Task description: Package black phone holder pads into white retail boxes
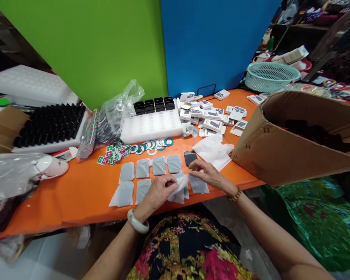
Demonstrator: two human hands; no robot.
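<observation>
My left hand pinches a thin white paper sheet at the front of the orange table, above the grey of a piece underneath. To its right, my right hand hovers with bent fingers over a paper-wrapped piece; whether its fingertips touch anything is unclear. Several flat square pieces wrapped in translucent paper lie in two rows by my left hand. A bare dark rounded square piece rests just beyond my right fingertips. Behind it is a stack of loose white paper sheets.
Small white boxes are piled behind, beside a white foam tray holding black pieces. Round stickers and small coloured cards lie left of centre. An open cardboard box stands right, a green basket behind it.
</observation>
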